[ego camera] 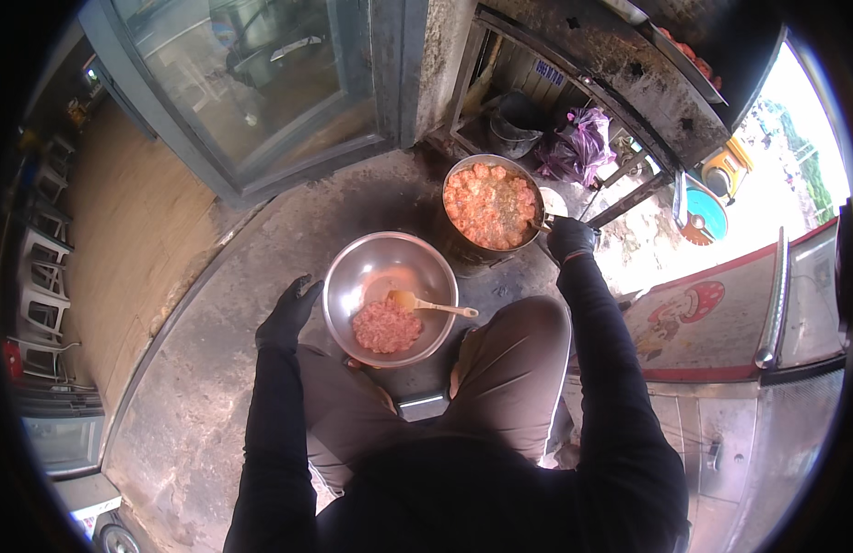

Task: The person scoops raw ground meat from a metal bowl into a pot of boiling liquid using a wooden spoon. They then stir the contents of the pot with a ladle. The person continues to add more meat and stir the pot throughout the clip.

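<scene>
A wide stainless-steel bowl (343, 276) sits between my knees with a mound of raw minced meat (386, 328) in it. A spatula (437, 306) with a pale handle and yellowish blade leans in the bowl, its handle over the right rim. My left hand (292, 311), gloved in black, is beside the bowl's left rim, thumb apart from the fingers, holding nothing. Ahead to the right stands a deep metal pot (461, 243), full of meatballs (485, 197) in bubbling liquid. My black-gloved right hand (571, 238) grips a utensil's handle (540, 227) at the pot's right rim; its far end is hidden among the meatballs.
Behind the pot are a dark bucket (515, 128) and a purple plastic bag (580, 146) under a sooty metal stand (606, 90). A glass door (261, 90) stands ahead on the left. To my right is a cart panel (703, 311); white stools (43, 276) line the far left.
</scene>
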The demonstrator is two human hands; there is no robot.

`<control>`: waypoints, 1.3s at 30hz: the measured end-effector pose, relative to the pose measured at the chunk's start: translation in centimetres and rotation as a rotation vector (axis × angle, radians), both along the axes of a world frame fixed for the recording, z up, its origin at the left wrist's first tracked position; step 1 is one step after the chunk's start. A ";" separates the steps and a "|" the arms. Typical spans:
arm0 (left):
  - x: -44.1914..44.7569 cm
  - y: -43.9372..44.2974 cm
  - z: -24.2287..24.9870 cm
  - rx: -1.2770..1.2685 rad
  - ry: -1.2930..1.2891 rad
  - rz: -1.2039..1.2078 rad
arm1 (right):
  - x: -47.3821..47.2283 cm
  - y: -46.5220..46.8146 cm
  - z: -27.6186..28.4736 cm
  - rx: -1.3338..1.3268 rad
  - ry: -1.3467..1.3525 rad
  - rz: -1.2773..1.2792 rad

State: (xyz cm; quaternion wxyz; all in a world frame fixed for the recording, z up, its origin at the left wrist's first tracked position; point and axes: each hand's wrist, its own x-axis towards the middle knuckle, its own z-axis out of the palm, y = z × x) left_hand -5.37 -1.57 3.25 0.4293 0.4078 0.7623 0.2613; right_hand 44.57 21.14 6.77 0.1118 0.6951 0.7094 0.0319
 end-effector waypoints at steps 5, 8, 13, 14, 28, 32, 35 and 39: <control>0.4 -0.1 0.6 -0.001 0.018 -0.003 | 0.6 -0.4 0.4 0.042 0.103 -0.034; 0.0 -0.3 -0.5 0.019 -0.009 0.004 | -0.4 -0.9 1.7 0.005 0.102 -0.026; 0.3 0.2 -0.5 0.018 -0.015 -0.005 | 0.5 0.2 -1.1 -0.015 0.112 -0.001; 0.3 0.3 -0.6 0.017 -0.013 -0.005 | 0.6 0.5 -1.8 -0.009 0.129 0.015; 0.5 0.1 0.2 0.000 0.020 -0.011 | -0.7 0.8 -3.0 0.022 0.182 -0.029; 0.0 0.1 -0.4 -0.013 0.035 -0.025 | -1.0 0.6 -2.7 0.030 0.168 -0.043; -0.1 -0.1 -0.6 -0.013 0.014 -0.004 | -1.8 0.1 -1.1 0.059 0.172 -0.034; 0.2 0.0 -0.2 -0.018 -0.029 0.010 | -1.8 0.0 0.5 0.087 0.145 -0.020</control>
